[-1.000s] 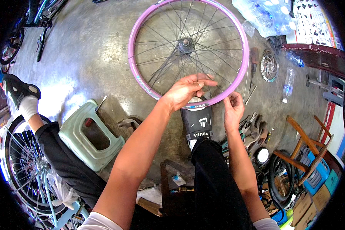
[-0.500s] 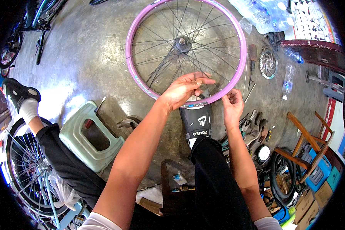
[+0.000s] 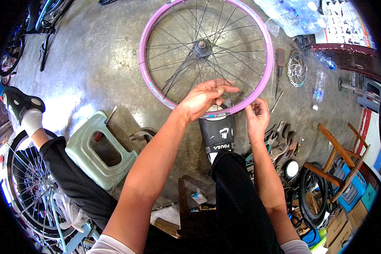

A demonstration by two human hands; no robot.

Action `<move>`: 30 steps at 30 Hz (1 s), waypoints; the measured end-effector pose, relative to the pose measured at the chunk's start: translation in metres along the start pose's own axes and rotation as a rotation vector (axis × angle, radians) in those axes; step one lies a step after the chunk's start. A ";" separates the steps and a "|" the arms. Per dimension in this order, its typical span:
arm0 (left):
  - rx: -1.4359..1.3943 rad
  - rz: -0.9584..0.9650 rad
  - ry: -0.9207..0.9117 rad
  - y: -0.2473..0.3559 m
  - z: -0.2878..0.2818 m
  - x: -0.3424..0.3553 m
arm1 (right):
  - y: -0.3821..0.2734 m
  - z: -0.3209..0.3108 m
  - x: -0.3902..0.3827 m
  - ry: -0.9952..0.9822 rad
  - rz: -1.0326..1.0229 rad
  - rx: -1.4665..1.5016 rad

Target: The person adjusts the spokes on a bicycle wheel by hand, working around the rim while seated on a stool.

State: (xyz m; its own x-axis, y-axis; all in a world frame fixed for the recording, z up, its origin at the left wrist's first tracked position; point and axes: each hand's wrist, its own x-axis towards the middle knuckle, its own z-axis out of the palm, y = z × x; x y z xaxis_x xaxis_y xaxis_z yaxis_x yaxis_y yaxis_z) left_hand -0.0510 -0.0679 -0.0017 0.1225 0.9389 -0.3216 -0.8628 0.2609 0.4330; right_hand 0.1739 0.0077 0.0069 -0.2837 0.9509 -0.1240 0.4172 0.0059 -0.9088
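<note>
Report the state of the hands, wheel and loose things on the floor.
Left hand: partly curled, reaching over the rim
Right hand: bent, fingers bunched at the rim's outer edge
Bicycle wheel: spoked, no tyre on
Brake rotor: lying flat, off the wheel
Screwdriver: lying on the floor
Clear plastic bottle: on its side

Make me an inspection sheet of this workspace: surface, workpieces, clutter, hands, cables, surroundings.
Surface: grey concrete floor, shiny patches.
Workpieces: tyreless purple wheel with spokes and hub.
Clutter: screwdriver, brake rotor, plastic bottle and hand tools, on the right.
Hands: left hand at the near rim, fingers over the spokes; right hand beside the rim, anything it holds unclear.
Cables: nothing seen for certain.
Surroundings: green plastic stool left; wooden frame and cardboard boxes right.
</note>
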 end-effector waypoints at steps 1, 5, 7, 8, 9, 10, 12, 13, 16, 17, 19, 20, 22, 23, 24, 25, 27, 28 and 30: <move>0.004 -0.001 -0.002 0.000 0.000 0.000 | 0.003 -0.001 0.001 -0.005 0.005 0.003; 0.020 -0.001 0.002 0.000 0.000 0.000 | 0.001 -0.003 0.002 -0.017 -0.086 -0.111; 0.026 -0.001 0.017 0.000 0.000 0.000 | 0.004 -0.003 0.001 -0.016 -0.109 -0.116; 0.029 -0.001 0.023 -0.001 -0.001 0.000 | 0.003 -0.003 0.001 -0.014 -0.120 -0.120; 0.025 -0.001 0.013 -0.002 -0.002 0.001 | 0.002 -0.003 0.001 -0.012 -0.112 -0.102; 0.022 -0.001 0.002 -0.002 -0.003 0.001 | 0.000 -0.003 0.000 -0.010 -0.105 -0.085; 0.022 -0.003 -0.002 -0.002 -0.003 0.001 | 0.000 -0.002 0.000 -0.008 -0.077 -0.049; 0.025 -0.004 0.005 -0.002 -0.002 0.001 | 0.000 -0.002 0.001 -0.008 -0.056 -0.032; 0.019 -0.010 -0.002 0.000 -0.003 0.000 | 0.004 -0.004 0.002 -0.023 -0.057 -0.052; 0.014 -0.013 -0.008 0.000 -0.003 -0.001 | 0.004 -0.004 0.003 -0.031 -0.066 -0.070; 0.011 -0.009 -0.005 0.000 -0.003 -0.001 | 0.001 -0.004 0.003 -0.025 -0.095 -0.097; 0.010 -0.008 -0.004 0.000 -0.002 0.000 | -0.001 -0.004 0.003 -0.022 -0.110 -0.111; 0.018 -0.009 0.006 0.000 -0.001 0.000 | -0.001 -0.005 0.004 -0.028 -0.094 -0.097; 0.023 -0.011 0.011 0.000 0.000 0.000 | 0.000 -0.005 0.004 -0.030 -0.085 -0.089; 0.025 -0.011 0.015 0.000 0.001 0.000 | 0.000 -0.005 0.004 -0.030 -0.063 -0.057; 0.027 -0.013 0.019 0.001 0.001 0.000 | 0.002 -0.004 0.005 -0.029 -0.041 -0.025; 0.027 -0.012 0.015 0.000 0.000 0.000 | 0.003 -0.004 0.005 -0.034 -0.021 0.007; 0.023 -0.012 0.007 0.000 -0.001 0.000 | 0.004 -0.004 0.004 -0.039 -0.022 0.005; 0.024 -0.011 -0.002 0.000 -0.003 0.000 | 0.002 -0.006 0.005 -0.050 -0.052 -0.032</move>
State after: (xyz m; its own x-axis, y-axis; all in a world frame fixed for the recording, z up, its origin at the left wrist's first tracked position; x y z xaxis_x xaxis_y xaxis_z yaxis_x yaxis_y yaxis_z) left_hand -0.0521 -0.0681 -0.0041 0.1335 0.9364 -0.3247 -0.8493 0.2769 0.4494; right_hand 0.1786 0.0141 0.0071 -0.3483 0.9323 -0.0977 0.4279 0.0654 -0.9014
